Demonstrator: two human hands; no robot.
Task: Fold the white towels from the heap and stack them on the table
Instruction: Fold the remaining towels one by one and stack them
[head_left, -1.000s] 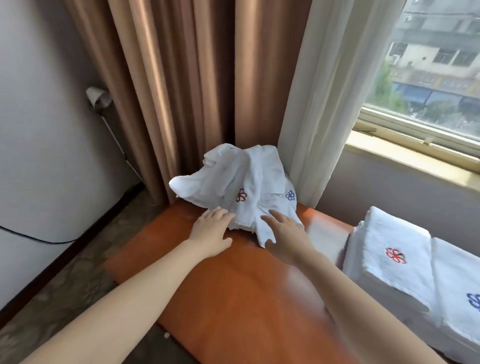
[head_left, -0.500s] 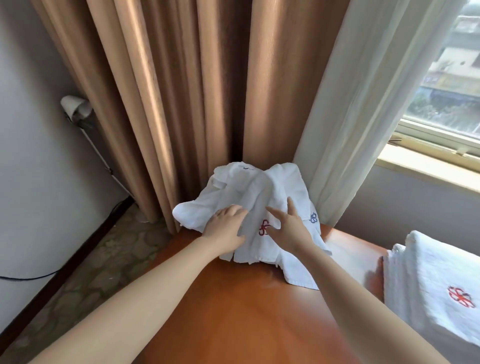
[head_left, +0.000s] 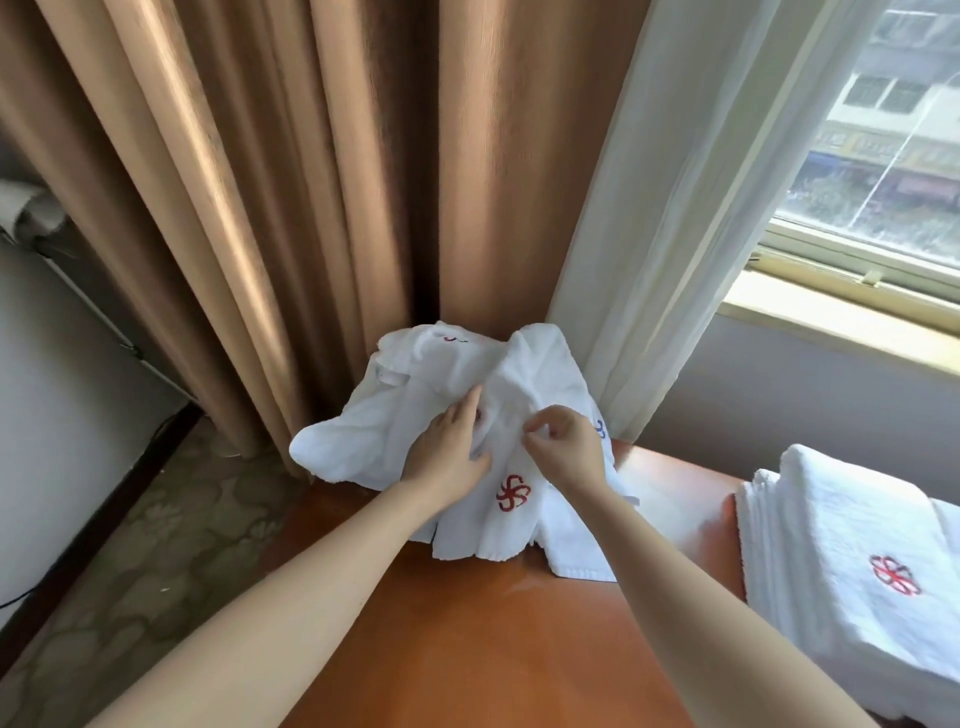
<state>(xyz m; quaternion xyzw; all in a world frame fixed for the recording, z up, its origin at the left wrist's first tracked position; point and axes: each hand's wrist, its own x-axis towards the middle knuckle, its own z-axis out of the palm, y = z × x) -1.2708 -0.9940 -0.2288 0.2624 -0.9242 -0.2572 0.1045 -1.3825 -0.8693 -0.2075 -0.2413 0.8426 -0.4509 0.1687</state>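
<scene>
Under both sets of fingers sits the heap (head_left: 415, 395) of white towels, at the far end of the orange table (head_left: 493, 623) and bunched up against the brown curtain (head_left: 311, 208) just past the fingertips. The left hand (head_left: 447, 457) lies on the heap with its fingers (head_left: 462, 421) pretty much straight, pressing into the cloth, not really grabbing anything. The right hand (head_left: 569, 449) is different: its fingers (head_left: 545, 423) are curled in and pinching a fold of towel near the middle of the heap. The two hands are near each other, with only a ridge of cloth between the fingertips. A red flower logo (head_left: 511, 492) shows just nearer than the fingers (a blue one (head_left: 600, 428) peeks out right beside the right knuckles). Well off to the right of the right fingers is the folded stack (head_left: 831, 519).
</scene>
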